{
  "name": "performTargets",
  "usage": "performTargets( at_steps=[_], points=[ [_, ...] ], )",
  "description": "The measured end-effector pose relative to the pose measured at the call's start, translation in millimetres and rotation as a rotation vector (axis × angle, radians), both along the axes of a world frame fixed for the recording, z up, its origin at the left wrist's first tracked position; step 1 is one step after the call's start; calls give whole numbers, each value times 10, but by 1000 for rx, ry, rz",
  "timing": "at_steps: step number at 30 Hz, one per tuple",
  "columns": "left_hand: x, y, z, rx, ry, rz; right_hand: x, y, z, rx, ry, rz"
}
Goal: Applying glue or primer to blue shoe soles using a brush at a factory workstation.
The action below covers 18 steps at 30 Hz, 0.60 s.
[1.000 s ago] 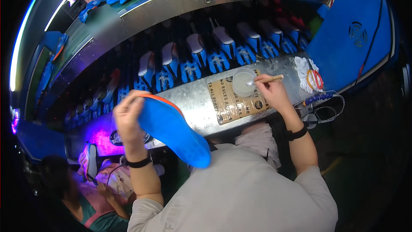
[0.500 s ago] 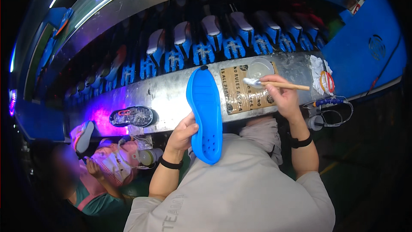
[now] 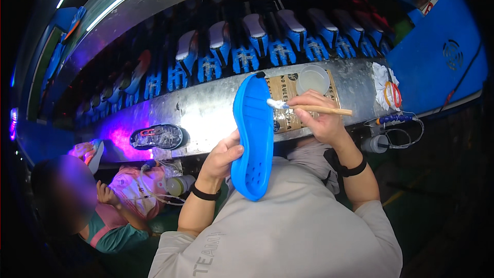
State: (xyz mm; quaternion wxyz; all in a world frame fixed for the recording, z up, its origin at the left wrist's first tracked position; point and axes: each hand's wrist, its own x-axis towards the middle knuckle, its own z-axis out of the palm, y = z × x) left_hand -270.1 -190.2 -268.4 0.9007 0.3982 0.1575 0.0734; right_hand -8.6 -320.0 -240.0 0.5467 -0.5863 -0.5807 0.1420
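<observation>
My left hand (image 3: 222, 158) grips a blue shoe sole (image 3: 256, 144) by its left edge, with the hollow inner side facing up and small holes at the near end. A black piece sits at the sole's far tip. In my right hand (image 3: 320, 118) is a brush (image 3: 321, 108) with a wooden handle and white-coated bristles. The bristle end is at the sole's right rim; whether it touches cannot be made out. Beyond that hand, a round translucent bowl (image 3: 326, 78) stands on a printed cardboard sheet (image 3: 288, 125).
A dark shoe (image 3: 156, 137) lies on the metal bench (image 3: 201, 118). Shoe uppers on lasts (image 3: 257, 31) line the machine behind. Right of the bowl are a white cloth (image 3: 380, 80) and orange-handled scissors (image 3: 393, 95). A co-worker (image 3: 116, 226) holds a shoe at lower left.
My right hand has brought the brush leftward to the sole's right rim. My left hand has shifted the sole slightly right, over part of the cardboard.
</observation>
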Motion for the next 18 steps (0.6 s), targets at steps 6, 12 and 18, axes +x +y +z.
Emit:
performTargets(
  at_steps=[6,12,18],
  points=[
    [37,38,41,52,-36,36,-111,-67,74,-38,22,59],
    [62,98,100,146,-17,57,-173,-104,101,-4,20,145],
    [106,108,165,187,-47,89,-226,-182,191,19,-24,187]
  ],
)
